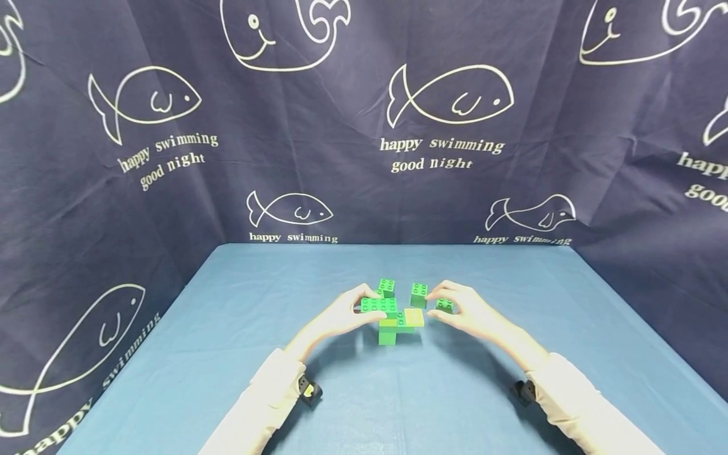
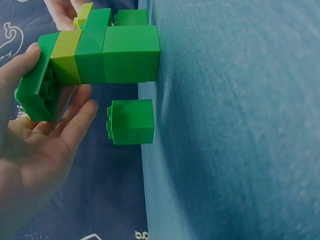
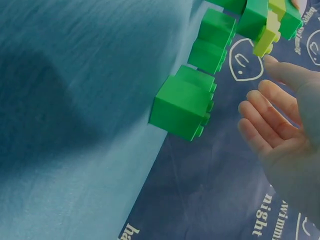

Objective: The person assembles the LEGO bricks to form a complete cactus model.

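Note:
My left hand [image 1: 348, 311] grips a green eight-stud brick [image 1: 378, 305] between thumb and fingers. This brick tops a stack, jutting out to the left with its underside hollows [image 2: 47, 90] showing in the left wrist view. Below it come a yellow-green brick [image 2: 66, 57], a longer green brick [image 2: 93, 52] and a green base brick [image 2: 131, 54]. Another yellow-green brick [image 1: 414, 317] sits on the longer brick's right end. Just right of that end, my right hand [image 1: 465, 308] holds nothing, fingers slightly bent and apart, thumb tip near the yellow-green brick [image 3: 267, 36].
Behind the stack stands a loose green brick [image 1: 388, 287]. A second green brick [image 1: 419, 294] is by my right fingertips, and a third [image 1: 445, 306] lies partly behind my right hand. The blue table [image 1: 392, 404] ends at a dark, fish-printed cloth [image 1: 364, 177].

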A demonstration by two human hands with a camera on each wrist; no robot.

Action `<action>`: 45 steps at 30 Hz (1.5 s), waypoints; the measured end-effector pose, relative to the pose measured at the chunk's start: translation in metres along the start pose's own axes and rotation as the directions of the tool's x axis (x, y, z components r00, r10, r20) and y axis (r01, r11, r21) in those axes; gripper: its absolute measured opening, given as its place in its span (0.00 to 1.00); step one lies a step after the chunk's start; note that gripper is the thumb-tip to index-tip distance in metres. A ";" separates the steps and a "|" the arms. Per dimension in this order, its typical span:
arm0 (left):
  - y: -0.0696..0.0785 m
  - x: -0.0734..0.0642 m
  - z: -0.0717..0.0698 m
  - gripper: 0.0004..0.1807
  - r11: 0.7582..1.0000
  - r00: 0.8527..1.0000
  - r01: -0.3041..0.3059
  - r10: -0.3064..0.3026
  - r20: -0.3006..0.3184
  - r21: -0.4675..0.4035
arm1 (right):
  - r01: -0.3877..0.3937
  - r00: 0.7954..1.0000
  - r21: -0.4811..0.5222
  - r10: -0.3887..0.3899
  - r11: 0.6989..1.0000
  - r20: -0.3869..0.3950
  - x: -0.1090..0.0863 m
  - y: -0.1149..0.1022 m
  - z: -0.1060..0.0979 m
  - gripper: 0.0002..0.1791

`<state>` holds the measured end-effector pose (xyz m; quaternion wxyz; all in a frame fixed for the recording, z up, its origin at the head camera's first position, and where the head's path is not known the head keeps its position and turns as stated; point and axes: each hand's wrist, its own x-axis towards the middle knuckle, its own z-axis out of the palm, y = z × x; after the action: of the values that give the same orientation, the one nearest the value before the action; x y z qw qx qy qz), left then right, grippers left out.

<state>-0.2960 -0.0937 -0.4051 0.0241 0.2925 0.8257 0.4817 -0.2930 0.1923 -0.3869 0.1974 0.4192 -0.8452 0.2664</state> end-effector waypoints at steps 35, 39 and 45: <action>0.031 -0.011 -0.005 0.12 1.000 1.000 0.000 -0.001 -0.015 -0.025 | -0.246 0.969 -0.112 0.247 0.963 -0.005 -0.009 0.015 0.013 0.19; 0.033 -0.011 -0.006 0.13 1.000 1.000 -0.003 0.003 -0.015 -0.029 | -0.259 0.966 -0.120 0.260 0.958 -0.003 -0.009 0.016 0.014 0.21; 0.034 -0.011 -0.006 0.13 1.000 1.000 -0.007 0.007 -0.013 -0.026 | -0.274 0.961 -0.133 0.278 0.952 0.010 -0.009 0.015 0.015 0.22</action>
<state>-0.2732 -0.0918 -0.3771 0.0208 0.2918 0.8186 0.4942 -0.3022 0.1961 -0.4083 0.1734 0.2870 -0.9137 0.2294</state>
